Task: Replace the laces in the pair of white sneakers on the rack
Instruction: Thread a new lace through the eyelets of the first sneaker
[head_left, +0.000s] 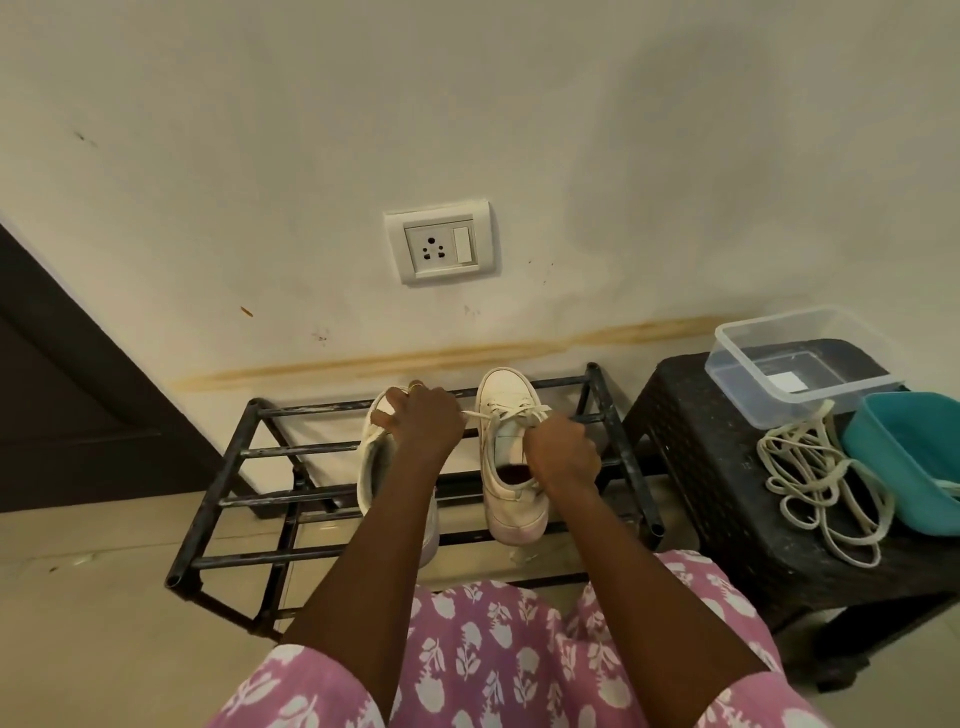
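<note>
- Rack (249, 451): black metal, standing against the wall (519, 130); both white sneakers sit on its top bars, side by side.
- Right sneaker (506, 395): long axis runs from the person to the wall, toe at the wall, heel overhanging the near bar. Laced.
- Left sneaker (375, 467): same heading, toe largely hidden under the hand.
- Left hand (423, 421): fingers curled over the left sneaker's front, grasping it.
- Right hand (563, 452): clenched on the lace (511, 413) at the right sneaker's tongue.
- Stool (701, 467), right of rack: carries loose laces (815, 478) in a heap, a clear container (800, 387) and a teal tub (909, 457).
</note>
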